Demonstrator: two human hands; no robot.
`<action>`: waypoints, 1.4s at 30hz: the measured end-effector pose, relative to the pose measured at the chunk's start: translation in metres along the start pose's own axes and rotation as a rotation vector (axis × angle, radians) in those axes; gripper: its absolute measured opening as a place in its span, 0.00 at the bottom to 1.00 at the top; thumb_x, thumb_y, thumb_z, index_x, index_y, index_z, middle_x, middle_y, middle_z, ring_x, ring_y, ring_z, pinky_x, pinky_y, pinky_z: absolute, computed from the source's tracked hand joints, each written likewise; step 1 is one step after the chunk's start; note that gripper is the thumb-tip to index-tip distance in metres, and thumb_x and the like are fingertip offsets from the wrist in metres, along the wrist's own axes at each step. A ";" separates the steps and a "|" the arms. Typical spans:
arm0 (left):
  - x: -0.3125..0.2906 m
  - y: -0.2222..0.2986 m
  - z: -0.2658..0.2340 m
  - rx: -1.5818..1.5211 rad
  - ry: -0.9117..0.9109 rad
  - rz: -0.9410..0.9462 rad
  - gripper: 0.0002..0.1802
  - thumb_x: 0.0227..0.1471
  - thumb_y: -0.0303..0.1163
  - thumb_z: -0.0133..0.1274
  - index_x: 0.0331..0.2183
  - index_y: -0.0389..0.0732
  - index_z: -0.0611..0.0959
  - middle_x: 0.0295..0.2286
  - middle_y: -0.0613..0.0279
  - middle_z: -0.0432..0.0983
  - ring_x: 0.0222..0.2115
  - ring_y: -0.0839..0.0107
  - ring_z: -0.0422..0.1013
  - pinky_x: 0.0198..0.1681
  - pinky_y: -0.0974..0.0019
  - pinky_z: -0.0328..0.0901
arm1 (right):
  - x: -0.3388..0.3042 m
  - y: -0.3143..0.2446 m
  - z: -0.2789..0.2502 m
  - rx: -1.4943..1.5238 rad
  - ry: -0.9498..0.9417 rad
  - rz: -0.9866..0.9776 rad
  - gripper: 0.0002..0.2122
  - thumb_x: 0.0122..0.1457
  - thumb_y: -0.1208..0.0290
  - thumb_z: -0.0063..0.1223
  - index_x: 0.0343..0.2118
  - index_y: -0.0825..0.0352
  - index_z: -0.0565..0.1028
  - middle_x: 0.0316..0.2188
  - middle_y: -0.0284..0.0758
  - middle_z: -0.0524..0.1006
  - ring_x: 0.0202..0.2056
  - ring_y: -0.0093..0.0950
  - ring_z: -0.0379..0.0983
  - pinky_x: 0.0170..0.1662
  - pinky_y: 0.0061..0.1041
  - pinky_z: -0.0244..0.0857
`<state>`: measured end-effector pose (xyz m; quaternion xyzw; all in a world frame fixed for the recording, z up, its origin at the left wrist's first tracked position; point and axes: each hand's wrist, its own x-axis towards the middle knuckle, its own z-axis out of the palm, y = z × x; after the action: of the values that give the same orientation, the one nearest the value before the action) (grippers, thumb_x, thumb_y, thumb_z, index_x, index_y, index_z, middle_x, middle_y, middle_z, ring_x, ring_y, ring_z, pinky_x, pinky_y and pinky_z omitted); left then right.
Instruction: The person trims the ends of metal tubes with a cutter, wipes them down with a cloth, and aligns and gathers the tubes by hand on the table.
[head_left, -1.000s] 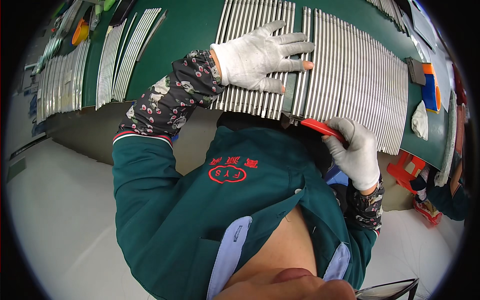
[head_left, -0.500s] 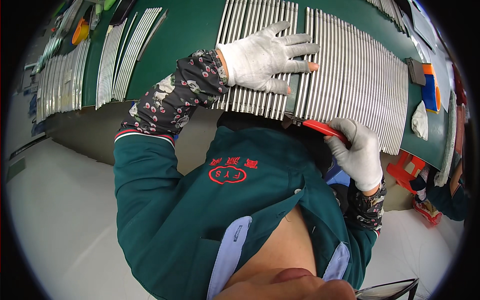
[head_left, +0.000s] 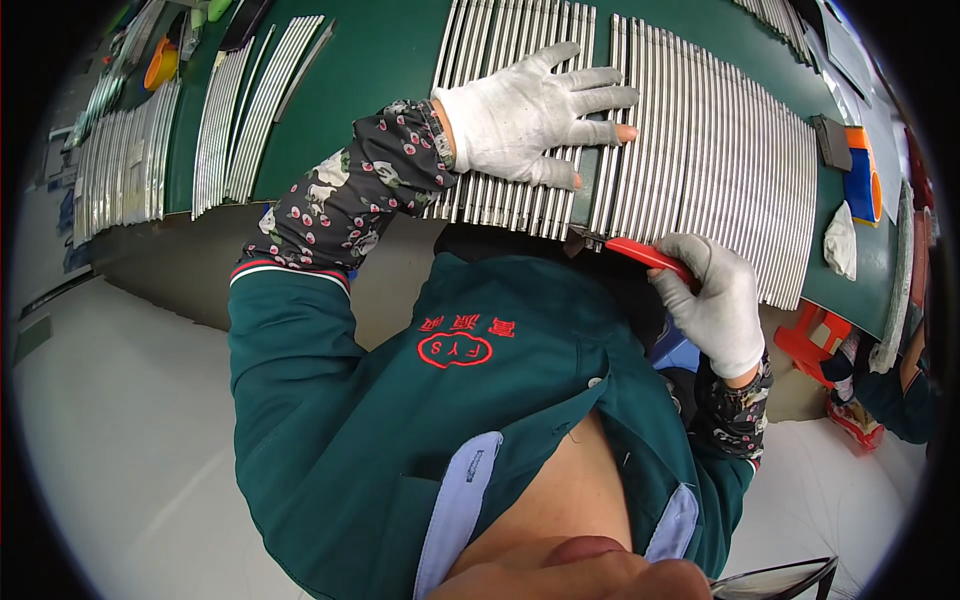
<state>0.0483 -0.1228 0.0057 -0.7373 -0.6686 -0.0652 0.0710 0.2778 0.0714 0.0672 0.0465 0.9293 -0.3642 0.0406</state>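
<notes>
My left hand (head_left: pixel 530 115), in a white glove with two fingertips bare, lies flat with fingers spread across a row of thin silver metal strips (head_left: pixel 490 55). Its fingertips reach over a narrow gap to a second, wider row of strips (head_left: pixel 725 150) on the right. In a white glove too, my right hand (head_left: pixel 715 300) is closed round the red handle of a red-handled tool (head_left: pixel 640 254). The tool's short dark metal end points left, at the near ends of the strips by the gap. Its exact shape is hard to make out.
More strips lie in bundles on the green table (head_left: pixel 380 50) at left. On the right are a grey block (head_left: pixel 831 142), a blue and orange object (head_left: pixel 860 175) and a white crumpled cloth (head_left: pixel 840 242). A red stool (head_left: pixel 805 345) and part of another person (head_left: pixel 895 390) show at far right.
</notes>
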 end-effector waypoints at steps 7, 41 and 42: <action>-0.003 -0.001 0.002 -0.014 0.012 0.004 0.38 0.58 0.63 0.37 0.61 0.49 0.68 0.62 0.48 0.58 0.64 0.50 0.54 0.66 0.39 0.44 | -0.001 0.003 -0.008 -0.049 -0.048 -0.012 0.09 0.47 0.75 0.65 0.34 0.65 0.80 0.23 0.38 0.77 0.23 0.33 0.76 0.29 0.28 0.70; -0.005 -0.005 0.004 -0.003 0.034 0.023 0.40 0.59 0.66 0.31 0.61 0.49 0.67 0.62 0.47 0.58 0.63 0.49 0.55 0.65 0.38 0.45 | 0.001 0.003 0.000 -0.044 -0.014 0.013 0.09 0.48 0.74 0.65 0.34 0.65 0.81 0.23 0.39 0.78 0.23 0.33 0.76 0.29 0.29 0.71; -0.005 -0.005 0.004 -0.002 0.033 0.025 0.41 0.59 0.66 0.31 0.62 0.49 0.66 0.62 0.47 0.58 0.63 0.48 0.55 0.65 0.38 0.45 | 0.001 0.003 0.000 -0.044 -0.015 0.013 0.09 0.48 0.74 0.65 0.34 0.65 0.81 0.23 0.39 0.78 0.23 0.33 0.76 0.29 0.29 0.71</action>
<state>0.0430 -0.1267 0.0013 -0.7446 -0.6579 -0.0771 0.0818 0.2770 0.0736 0.0644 0.0489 0.9364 -0.3438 0.0508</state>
